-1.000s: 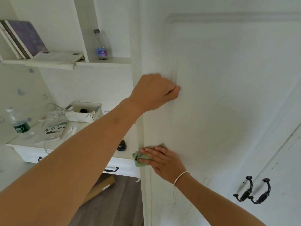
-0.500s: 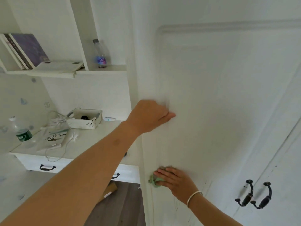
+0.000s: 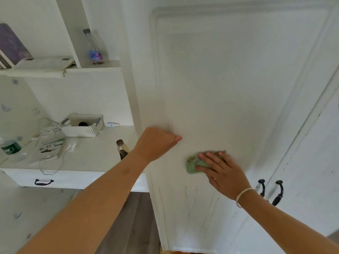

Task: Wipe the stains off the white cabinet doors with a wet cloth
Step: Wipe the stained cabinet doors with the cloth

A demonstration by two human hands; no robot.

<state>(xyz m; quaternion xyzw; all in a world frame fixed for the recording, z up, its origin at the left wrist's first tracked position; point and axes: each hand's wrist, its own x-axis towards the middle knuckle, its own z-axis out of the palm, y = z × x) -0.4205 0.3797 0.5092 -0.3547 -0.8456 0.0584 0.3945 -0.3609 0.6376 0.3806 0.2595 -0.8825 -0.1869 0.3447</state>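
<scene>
Cabinet door (image 3: 229, 88) fills the middle and right of the frame, big and white. My left hand (image 3: 156, 143) leans on it as a closed fist with nothing inside. My right hand (image 3: 222, 171) lies flat, fingers straight, pushing the green cloth (image 3: 192, 165) on the door's middle. A moment ago the cloth was at the door's left edge, so I think that edge is wiped. Thin dark stains (image 3: 189, 204) just below look not yet cleaned.

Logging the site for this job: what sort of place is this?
Most likely a home bedroom or study: a tall white cabinet door with dark handles, a built-in white desk with a drawer beside it, and a shelf holding books and a bottle.
</scene>
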